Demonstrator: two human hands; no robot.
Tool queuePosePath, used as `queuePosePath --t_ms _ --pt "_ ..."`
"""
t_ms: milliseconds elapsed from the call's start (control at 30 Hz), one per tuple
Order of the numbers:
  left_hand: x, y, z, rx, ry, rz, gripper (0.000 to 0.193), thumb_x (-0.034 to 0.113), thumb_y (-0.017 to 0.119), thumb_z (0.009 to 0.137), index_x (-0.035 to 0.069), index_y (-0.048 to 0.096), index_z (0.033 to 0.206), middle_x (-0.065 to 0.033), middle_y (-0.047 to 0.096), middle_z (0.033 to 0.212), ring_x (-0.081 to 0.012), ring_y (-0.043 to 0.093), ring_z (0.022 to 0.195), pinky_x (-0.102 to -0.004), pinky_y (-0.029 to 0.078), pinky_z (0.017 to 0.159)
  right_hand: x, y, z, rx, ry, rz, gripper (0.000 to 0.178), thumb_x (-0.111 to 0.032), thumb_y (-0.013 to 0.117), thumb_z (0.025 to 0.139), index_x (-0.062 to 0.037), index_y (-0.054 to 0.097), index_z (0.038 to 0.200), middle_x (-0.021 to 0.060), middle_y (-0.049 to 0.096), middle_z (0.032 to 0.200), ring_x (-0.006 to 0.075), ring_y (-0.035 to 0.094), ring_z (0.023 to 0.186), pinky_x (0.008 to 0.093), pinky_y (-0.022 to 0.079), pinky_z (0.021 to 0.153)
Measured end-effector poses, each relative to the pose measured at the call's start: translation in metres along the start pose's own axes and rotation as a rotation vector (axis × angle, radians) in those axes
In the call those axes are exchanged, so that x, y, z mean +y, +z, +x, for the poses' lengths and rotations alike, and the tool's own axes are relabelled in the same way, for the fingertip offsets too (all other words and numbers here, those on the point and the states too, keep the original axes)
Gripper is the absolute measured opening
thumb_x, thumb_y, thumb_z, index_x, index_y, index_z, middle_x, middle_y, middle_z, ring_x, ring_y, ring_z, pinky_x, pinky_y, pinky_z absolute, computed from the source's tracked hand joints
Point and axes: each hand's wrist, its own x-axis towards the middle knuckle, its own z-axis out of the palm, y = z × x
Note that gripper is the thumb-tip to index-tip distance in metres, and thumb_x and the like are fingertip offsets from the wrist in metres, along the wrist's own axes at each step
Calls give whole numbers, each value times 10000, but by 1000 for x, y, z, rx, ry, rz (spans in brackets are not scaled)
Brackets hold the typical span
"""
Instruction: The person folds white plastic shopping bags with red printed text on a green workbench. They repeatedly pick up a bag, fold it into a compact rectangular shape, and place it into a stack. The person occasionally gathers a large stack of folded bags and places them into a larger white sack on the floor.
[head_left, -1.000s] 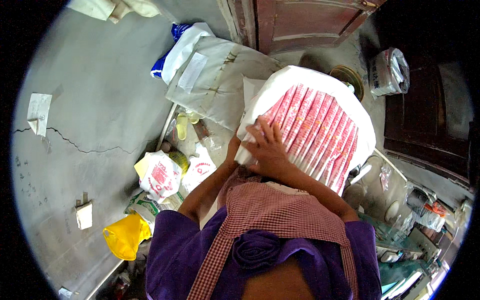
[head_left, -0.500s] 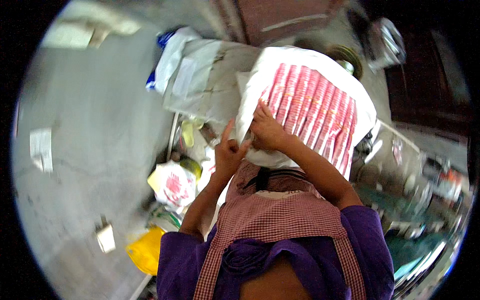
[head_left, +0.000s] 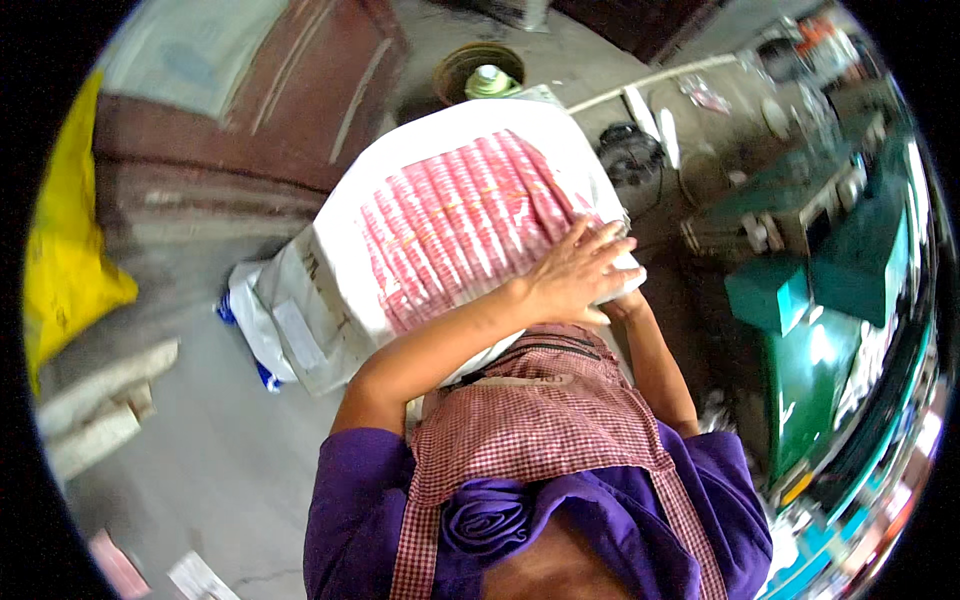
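In front of me is a big white sack [head_left: 375, 165], its top covered by rows of small pink-and-white packets [head_left: 465, 215] under shiny clear film. My left hand [head_left: 575, 270] reaches across to the sack's near right corner, fingers spread and lying over the edge of the rows. Beside and partly below it, my right hand [head_left: 626, 303] is at the same white corner. Its fingers are mostly hidden by the corner and the left hand. A greyish-white woven sack [head_left: 320, 300] lies against the packet sack's left side.
A brown round basket [head_left: 450, 75] with a pale green thing in it stands behind the sack. A dark fan-like object [head_left: 630, 155] is on the floor to the right, near green machinery [head_left: 820, 390]. Yellow sheeting [head_left: 65, 270] hangs at far left.
Both hands have gone from the sack's left corner to its right corner. The left hand, earlier with fingers bent, now lies spread. The view has turned to the right.
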Motion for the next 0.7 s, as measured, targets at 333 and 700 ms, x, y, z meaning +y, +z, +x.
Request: queuePosePath --t_ms 333,700 --pt "-43 0 -6 -61 58 -66 233 304 719 603 133 666 752 -29 592 845 -233 537 899 -403 376 905 -43 23 -17 298 0 -822 242 -186 576 850 27 584 735 197 609 686 313 630 691 410 490 671" --pt "-42 -27 -70 8 -69 -66 380 139 669 729 47 613 1093 -136 551 1206 -319 484 1190 -452 343 1030 -136 37 -16 -72 -234 -419 254 -248 559 930 -25 621 824 7 604 656 92 588 532 232 475 465"
